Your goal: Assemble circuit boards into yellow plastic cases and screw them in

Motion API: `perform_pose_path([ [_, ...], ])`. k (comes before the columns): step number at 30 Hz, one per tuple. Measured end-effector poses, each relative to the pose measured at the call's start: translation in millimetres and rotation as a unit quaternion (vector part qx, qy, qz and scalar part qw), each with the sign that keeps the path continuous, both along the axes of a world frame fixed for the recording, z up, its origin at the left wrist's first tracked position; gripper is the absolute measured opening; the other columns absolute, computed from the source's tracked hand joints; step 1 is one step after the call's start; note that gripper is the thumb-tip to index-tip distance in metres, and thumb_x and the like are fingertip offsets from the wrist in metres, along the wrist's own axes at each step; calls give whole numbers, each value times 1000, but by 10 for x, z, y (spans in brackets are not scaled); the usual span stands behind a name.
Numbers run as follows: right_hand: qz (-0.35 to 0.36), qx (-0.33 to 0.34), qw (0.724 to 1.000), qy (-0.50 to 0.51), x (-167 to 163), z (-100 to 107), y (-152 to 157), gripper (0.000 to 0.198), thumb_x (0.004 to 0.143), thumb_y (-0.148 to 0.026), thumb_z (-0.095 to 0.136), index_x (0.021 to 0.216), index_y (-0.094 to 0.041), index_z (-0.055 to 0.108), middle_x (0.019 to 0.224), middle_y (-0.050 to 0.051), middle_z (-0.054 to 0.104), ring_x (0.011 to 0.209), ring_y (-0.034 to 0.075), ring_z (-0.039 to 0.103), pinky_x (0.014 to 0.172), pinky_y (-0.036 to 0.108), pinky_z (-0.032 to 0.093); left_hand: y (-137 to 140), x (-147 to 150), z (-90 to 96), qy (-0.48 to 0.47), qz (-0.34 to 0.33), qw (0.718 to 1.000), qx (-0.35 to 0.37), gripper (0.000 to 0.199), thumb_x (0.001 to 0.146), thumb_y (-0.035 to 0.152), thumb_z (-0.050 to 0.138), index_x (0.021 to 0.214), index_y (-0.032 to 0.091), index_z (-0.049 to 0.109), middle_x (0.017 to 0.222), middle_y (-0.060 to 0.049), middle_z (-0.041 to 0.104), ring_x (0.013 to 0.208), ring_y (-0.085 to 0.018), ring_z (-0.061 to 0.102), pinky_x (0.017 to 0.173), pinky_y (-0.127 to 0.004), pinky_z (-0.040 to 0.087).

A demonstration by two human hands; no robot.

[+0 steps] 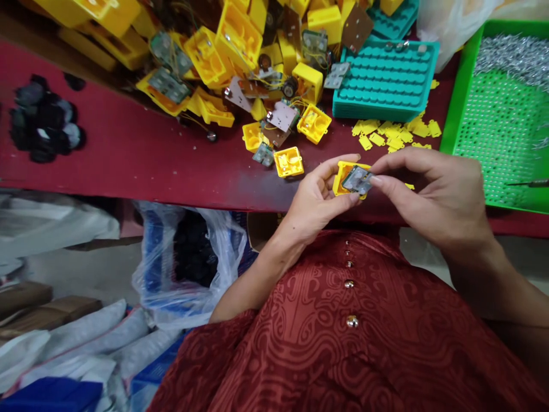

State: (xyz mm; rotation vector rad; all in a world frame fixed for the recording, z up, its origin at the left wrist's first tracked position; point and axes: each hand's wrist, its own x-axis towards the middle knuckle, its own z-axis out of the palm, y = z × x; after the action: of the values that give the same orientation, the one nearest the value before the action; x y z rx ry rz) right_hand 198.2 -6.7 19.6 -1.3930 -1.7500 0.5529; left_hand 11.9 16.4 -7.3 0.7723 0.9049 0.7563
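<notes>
Near the table's front edge, my left hand (pixel 319 191) is wrapped round a small yellow plastic housing (pixel 340 178), its open side facing up. My right hand (pixel 429 189) pinches a grey circuit board (pixel 357 179) between thumb and fingertips. The board lies tilted over the housing's opening; whether it is seated inside I cannot tell. To the left on the table sit another yellow housing (pixel 289 162) with its inside showing and a small loose board (pixel 263 154). Beyond my right hand are several flat yellow plates (pixel 392 133).
A heap of yellow housings (pixel 240 34) with wires and boards covers the back. Stacked teal trays (pixel 386 80) stand beside a green basket (pixel 450 114) holding metal screws (pixel 514 60) and a screwdriver (pixel 534 183). Black round parts (pixel 45 123) lie far left. Below is a plastic-lined blue crate (pixel 150 257).
</notes>
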Motion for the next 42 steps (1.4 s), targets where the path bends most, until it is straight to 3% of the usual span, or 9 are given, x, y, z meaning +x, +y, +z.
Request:
perform_pose_path([
  [4,-3,-11,1000,2,41,3,-11,8,90,-13,74,92,-20,78,88,0,77,74,11,71,66,22,56,0,-11,38,14,-26,1000,0,66,71,30,94,131,21,69,123,-6,77,117,-25,73,92,-34,64],
  [9,3,-25,1000,18,49,-28,-15,10,90,-13,72,93,-20,78,86,-1,76,69,10,69,59,20,54,-8,5,72,8,0,1000,4,61,72,25,90,128,23,67,123,-5,77,115,-24,73,85,-30,65],
  [15,-18,-18,999,38,12,-39,-11,8,90,-15,72,93,-19,79,86,0,75,69,10,68,59,20,54,-15,23,78,40,5,998,40,61,72,25,93,127,25,68,125,-4,76,123,-26,71,100,-33,60],
  [23,-35,-44,998,41,28,8,-16,9,90,-16,73,92,-19,80,87,1,76,71,11,67,61,21,55,-10,21,52,49,-2,997,65,60,74,31,96,127,23,69,124,-5,75,121,-24,71,107,-35,57],
  [30,-40,-103,989,97,5,44,-18,6,89,-18,74,89,-18,80,84,1,74,71,11,67,61,23,54,10,-69,-114,35,-57,992,108,63,87,42,87,141,23,63,136,-10,73,121,-27,73,92,-36,66],
  [36,-44,-104,983,144,-40,13,-7,6,87,-16,75,88,-19,80,84,1,74,71,12,67,63,25,54,25,-58,-150,42,-44,985,163,70,81,41,93,143,27,64,130,-7,75,120,-26,73,101,-38,64],
  [42,-36,-97,985,137,-13,0,11,6,88,-16,75,90,-19,80,86,2,74,73,13,68,65,26,56,15,-43,-68,41,-41,988,140,66,86,40,88,146,27,64,132,-7,75,122,-28,73,99,-40,65],
])
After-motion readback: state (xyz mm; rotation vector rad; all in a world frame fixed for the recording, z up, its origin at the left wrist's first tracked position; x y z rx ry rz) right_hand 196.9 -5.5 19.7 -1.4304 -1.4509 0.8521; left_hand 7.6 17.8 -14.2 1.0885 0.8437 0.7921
